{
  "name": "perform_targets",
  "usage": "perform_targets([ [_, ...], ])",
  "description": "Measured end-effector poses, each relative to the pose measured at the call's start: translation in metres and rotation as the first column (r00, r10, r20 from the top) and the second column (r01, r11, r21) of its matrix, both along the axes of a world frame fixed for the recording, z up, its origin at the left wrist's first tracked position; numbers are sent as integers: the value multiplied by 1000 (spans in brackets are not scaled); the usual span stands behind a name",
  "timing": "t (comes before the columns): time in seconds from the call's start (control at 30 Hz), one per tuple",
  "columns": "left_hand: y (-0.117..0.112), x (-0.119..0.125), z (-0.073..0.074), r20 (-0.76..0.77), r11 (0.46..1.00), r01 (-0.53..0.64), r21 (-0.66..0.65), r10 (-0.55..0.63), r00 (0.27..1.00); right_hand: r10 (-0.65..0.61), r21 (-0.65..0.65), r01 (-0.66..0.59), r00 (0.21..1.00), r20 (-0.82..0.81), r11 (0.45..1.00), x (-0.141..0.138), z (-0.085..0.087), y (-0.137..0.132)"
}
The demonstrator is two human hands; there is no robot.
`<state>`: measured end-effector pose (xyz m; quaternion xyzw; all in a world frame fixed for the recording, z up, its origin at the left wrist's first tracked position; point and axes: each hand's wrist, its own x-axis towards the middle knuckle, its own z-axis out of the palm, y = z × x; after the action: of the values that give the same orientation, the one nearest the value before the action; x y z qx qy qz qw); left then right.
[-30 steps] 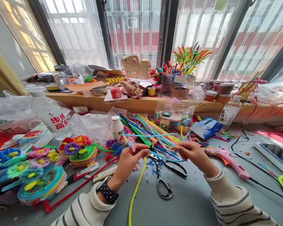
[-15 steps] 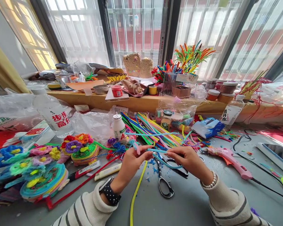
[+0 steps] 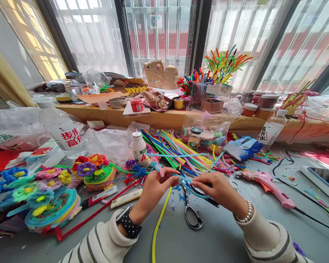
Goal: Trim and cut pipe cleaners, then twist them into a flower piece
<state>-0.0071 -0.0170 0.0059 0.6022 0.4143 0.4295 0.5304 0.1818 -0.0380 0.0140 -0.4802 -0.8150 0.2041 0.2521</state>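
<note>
1. The grey table [image 3: 224, 237] fills the lower half of the frame and is crowded with craft things.
2. A loose pile of coloured pipe cleaners [image 3: 175, 148] lies at the centre, just beyond my hands.
3. Stacked pipe-cleaner flower discs [image 3: 50, 213] sit at the lower left.
4. A clear water bottle [image 3: 63, 133] with red print stands at the left, behind the discs.
5. A pink glue gun [image 3: 265, 182] lies on its side at the right, its cord trailing toward the right edge.
6. My left hand [image 3: 153, 188] and right hand [image 3: 220, 187] are close together just below the centre, above the table, fingertips turned toward each other.
7. Black-handled scissors [image 3: 192, 216] lie on the table under and between my hands.
8. A yellow pipe cleaner [image 3: 157, 228] runs from below my left hand down to the bottom edge.
9. The light blue pipe cleaner [image 3: 193, 193] hangs in a shallow curve between my hands, and each hand is closed on one part of it in a thumb-and-finger pinch.
</note>
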Motion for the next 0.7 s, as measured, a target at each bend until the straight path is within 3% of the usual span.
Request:
perform_targets([
  [0.27, 3, -2, -2, 86, 996, -9, -93, 17, 996, -104, 56, 106, 994, -29, 993, 0, 1, -1],
  [0.5, 7, -7, 6, 39, 991, -19, -132, 24, 999, 16, -46, -6, 976, 217, 999, -1, -2, -2],
  [0.7, 10, -10, 0, -15, 997, 4, -73, -5, 1000, 147, -160, -119, 974, 172, 980, 8, 0, 2],
])
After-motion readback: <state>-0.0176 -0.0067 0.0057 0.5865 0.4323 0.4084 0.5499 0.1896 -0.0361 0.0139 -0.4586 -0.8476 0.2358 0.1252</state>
